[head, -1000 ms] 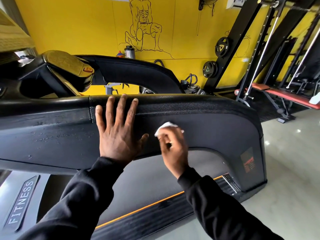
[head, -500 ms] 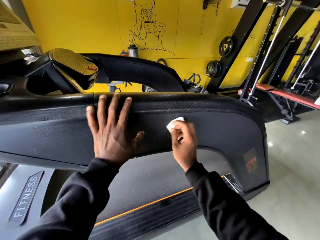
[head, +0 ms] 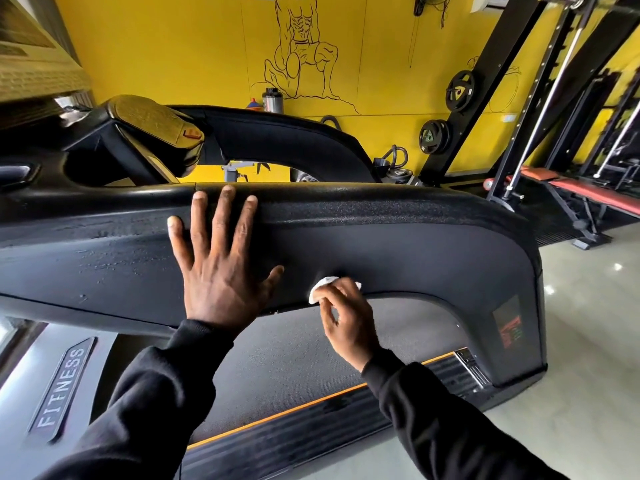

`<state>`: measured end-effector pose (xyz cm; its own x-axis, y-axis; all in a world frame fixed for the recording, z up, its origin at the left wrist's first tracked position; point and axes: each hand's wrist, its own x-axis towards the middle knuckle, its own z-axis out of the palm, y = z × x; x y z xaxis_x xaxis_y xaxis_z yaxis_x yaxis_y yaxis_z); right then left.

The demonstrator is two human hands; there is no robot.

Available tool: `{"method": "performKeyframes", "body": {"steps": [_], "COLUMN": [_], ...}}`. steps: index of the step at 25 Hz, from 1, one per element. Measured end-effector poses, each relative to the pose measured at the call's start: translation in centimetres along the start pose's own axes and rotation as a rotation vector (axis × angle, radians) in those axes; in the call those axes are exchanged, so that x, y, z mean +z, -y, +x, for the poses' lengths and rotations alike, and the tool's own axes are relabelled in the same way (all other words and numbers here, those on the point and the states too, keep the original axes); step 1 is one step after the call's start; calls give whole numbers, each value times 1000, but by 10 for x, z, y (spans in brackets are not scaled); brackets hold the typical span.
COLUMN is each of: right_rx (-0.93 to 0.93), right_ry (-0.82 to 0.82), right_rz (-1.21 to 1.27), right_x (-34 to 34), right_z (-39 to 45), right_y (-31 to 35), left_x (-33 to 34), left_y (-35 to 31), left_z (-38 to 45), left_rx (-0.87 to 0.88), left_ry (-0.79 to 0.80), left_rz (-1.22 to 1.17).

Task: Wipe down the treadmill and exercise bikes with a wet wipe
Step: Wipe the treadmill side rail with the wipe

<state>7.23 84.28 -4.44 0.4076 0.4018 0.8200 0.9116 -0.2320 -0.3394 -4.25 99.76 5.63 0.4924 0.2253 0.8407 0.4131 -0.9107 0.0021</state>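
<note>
Over on the left, the treadmill (head: 104, 258) console and deck with the FITNESS plate (head: 62, 386) fill the view, and the long black side panel (head: 433, 258) runs away rightward, its long axis lying across the picture from console to rear post. The left hand (head: 221, 268) is spread flat against that panel, fingers straight and splayed, fingertips (head: 228, 190) reaching up onto the textured top rail (head: 363, 206); it grips nothing, just braces. Just to its right, near the thumb, comes the wet wipe (head: 320, 287), a small white wad pressed to the panel close above the lower curved edge. The right hand (head: 346, 317) pinches it, fingers curled round the wad, wrist below it over the belt (head: 294, 355). That is the relation to watch: most of the panel face in view lies up and to the right of the wipe, along the panel's length toward the red sticker (head: 509, 323), and the right hand is plainly the nearer one to it, so the next stroke probably sweeps that way. Against half a second ago, the wipe has dropped from the middle of the panel down toward the bottom edge and slid left, closer to the left thumb, while the left hand has kept its flat brace in much the same spot. Farther right sit the red bench (head: 588, 195) and the weight plates (head: 460, 86) on the yellow wall (head: 173, 46).
</note>
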Motion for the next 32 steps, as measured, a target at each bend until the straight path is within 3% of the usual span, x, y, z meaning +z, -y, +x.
{"method": "performKeyframes", "body": {"steps": [4, 8, 12, 17, 21, 25, 26, 29, 32], "right_rx": [104, -163, 77, -206, 77, -286, -278, -11, -259], "right_ry": [-155, 60, -217, 57, -214, 92, 84, -115, 81], "right_rz": [69, 33, 107, 47, 116, 59, 55, 132, 71], "right_x": [-9, 2, -4, -1, -4, 11, 11, 13, 20], "right_z": [40, 21, 58, 36, 72, 36, 38, 57, 35], "right_y": [2, 15, 22, 21, 35, 38, 35, 45, 45], "left_x": [0, -1, -1, -15, -19, -19, -19, -18, -17], "left_y": [0, 1, 3, 21, 41, 42, 43, 44, 43], "left_z": [0, 0, 0, -3, -7, -8, -8, -7, -10], "left_rx": [3, 9, 33, -122, -125, -94, -89, -85, -91], "left_ry": [-1, -2, 7, -12, 11, 17, 17, 3, -7], "left_rz": [-5, -5, -20, -23, -2, 22, 27, 23, 25]}}
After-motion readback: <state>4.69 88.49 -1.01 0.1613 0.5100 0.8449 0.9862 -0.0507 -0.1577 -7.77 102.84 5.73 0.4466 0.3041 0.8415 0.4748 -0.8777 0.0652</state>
